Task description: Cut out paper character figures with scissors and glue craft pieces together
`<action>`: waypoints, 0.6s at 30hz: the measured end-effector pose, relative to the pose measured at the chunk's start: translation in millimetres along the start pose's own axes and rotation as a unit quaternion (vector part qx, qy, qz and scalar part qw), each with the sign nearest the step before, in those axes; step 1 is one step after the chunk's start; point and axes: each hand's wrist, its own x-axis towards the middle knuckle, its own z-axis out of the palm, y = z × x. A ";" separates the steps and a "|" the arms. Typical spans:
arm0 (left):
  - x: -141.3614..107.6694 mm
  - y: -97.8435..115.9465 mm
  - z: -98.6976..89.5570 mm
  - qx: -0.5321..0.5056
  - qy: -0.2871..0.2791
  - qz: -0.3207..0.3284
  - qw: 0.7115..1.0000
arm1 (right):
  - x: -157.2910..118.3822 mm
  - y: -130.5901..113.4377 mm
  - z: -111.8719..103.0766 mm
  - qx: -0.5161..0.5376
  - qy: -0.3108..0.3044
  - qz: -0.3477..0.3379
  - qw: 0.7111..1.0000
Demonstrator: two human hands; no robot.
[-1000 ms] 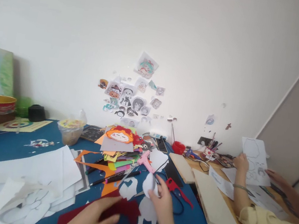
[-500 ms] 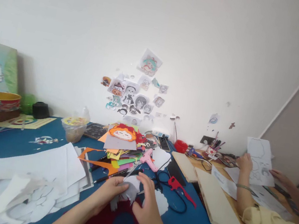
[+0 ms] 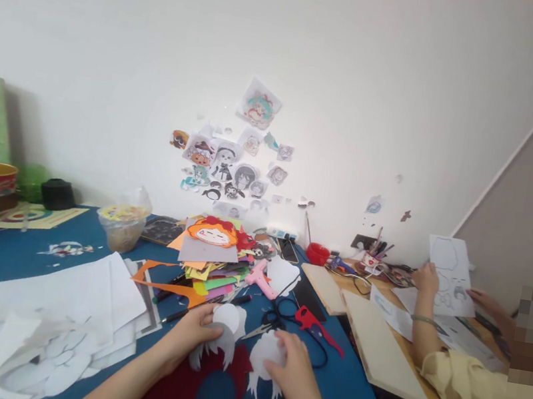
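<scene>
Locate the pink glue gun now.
In the head view, the pink glue gun lies just right of centre, with the coloured paper pile on its left and a white paper shape on its right, beyond the right hand.

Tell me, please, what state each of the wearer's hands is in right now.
Left hand: closed, holding a grey fringed paper cutout.
Right hand: thumb and fingers on another fringed paper cutout; whether gripping cannot be told.

Left hand (image 3: 192,335), empty 1.0 s ago, now holds a grey fringed cutout (image 3: 223,339). Right hand (image 3: 296,370), beside it 0.5 s ago, has shifted right onto a second fringed cutout (image 3: 262,353). Scissors (image 3: 270,323) newly exposed.
</scene>
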 end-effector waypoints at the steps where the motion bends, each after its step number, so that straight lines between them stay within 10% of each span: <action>1: 0.5 -0.9 -0.5 0.000 -0.003 0.001 1.000 | -3.0 5.6 0.5 -0.014 0.006 -0.003 1.000; 10: 0.1 -1.6 -3.6 0.020 -0.032 -0.009 0.999 | 3.0 0.9 -11.4 0.149 0.001 0.137 0.979; 18: -5.9 1.1 -0.1 0.043 -0.119 -0.027 0.992 | 9.8 -45.4 -35.1 0.422 -0.029 0.164 0.891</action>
